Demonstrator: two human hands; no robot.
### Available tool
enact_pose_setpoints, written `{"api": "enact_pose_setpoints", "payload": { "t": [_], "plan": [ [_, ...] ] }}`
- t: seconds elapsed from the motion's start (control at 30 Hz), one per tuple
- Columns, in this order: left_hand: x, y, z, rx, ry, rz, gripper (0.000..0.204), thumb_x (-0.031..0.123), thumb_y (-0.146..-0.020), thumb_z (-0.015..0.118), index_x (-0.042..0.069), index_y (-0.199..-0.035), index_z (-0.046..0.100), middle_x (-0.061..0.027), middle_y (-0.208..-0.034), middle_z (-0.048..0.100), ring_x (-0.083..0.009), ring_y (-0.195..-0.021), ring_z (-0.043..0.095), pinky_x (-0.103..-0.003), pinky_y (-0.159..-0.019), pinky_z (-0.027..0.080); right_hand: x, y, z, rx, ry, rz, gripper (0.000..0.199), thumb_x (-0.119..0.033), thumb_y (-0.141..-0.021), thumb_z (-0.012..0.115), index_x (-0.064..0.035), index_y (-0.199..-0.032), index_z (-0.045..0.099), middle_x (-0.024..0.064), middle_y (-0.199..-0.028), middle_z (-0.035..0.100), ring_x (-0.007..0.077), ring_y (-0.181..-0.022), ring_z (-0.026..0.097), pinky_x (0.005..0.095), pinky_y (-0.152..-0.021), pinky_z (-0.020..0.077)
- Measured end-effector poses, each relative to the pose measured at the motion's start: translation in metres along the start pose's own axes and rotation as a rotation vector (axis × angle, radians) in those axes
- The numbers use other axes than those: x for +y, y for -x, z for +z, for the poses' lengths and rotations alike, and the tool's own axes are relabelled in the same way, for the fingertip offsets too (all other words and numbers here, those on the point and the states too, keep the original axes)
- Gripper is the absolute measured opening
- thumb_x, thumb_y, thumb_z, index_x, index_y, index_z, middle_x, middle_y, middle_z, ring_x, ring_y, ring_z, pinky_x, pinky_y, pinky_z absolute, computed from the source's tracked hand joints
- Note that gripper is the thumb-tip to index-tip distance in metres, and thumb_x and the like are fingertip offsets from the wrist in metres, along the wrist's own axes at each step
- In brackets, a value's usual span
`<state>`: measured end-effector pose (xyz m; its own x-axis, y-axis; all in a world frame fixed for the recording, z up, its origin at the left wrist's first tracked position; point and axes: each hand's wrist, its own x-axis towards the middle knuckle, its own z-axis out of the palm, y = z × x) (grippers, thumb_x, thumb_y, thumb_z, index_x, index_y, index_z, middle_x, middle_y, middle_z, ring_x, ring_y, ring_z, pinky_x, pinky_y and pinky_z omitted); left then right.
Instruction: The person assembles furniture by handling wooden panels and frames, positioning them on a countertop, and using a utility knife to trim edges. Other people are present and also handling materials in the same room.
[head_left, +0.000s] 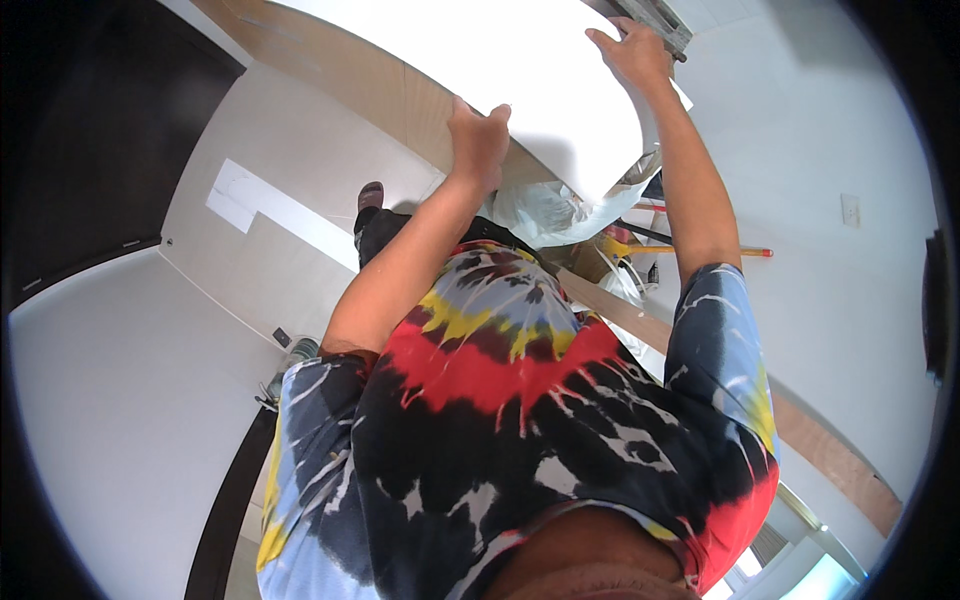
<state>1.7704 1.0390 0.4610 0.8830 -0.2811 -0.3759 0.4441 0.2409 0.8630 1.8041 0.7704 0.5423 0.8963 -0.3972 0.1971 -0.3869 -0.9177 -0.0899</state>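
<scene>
A large white panel (520, 75) fills the top middle of the view, its near corner pointing toward my body. My left hand (478, 148) is closed on its left edge, the thumb at the top surface. Higher up and to the right, my right hand (637, 58) grips the panel's opposite edge, its thumb also near the white face. The fingers under the panel are partly hidden. Along the panel's left side runs a light brown wooden surface (345, 62); whether it is joined to the panel I cannot tell.
Beneath the near corner are a translucent plastic bag (545, 215) and a yellow rod (715, 250) with a red end. Wooden boards (640, 320) lie at my right side. A white strip (300, 225) lies on the floor at left, beside a dark door (110, 130).
</scene>
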Motion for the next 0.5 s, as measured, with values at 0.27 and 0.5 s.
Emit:
{"api": "enact_pose_setpoints", "payload": {
  "t": [0.27,0.5],
  "plan": [
    [0.009,0.052,0.023,-0.149,0.042,-0.328,0.040,0.010,-0.092,0.065,-0.001,-0.127,0.052,-0.0127,-0.118,0.059,-0.0230,-0.102,0.060,-0.041,-0.084,0.052,0.009,0.003,0.009,0.012,-0.105,0.002,0.075,-0.062,-0.082,0.074,-0.0016,-0.126,0.069,0.0224,-0.117,0.072,0.0364,-0.108,0.070,0.0446,-0.095,0.0542],
    [0.006,0.084,0.027,-0.243,0.022,-0.354,0.036,0.015,-0.093,0.066,0.001,-0.124,0.054,-0.0113,-0.111,0.062,-0.0207,-0.098,0.060,-0.038,-0.078,0.052,0.008,0.014,0.021,0.011,-0.123,-0.009,0.063,-0.051,-0.086,0.073,-0.0028,-0.126,0.067,0.0234,-0.117,0.070,0.0395,-0.111,0.067,0.0476,-0.096,0.0518]
  ]
}}
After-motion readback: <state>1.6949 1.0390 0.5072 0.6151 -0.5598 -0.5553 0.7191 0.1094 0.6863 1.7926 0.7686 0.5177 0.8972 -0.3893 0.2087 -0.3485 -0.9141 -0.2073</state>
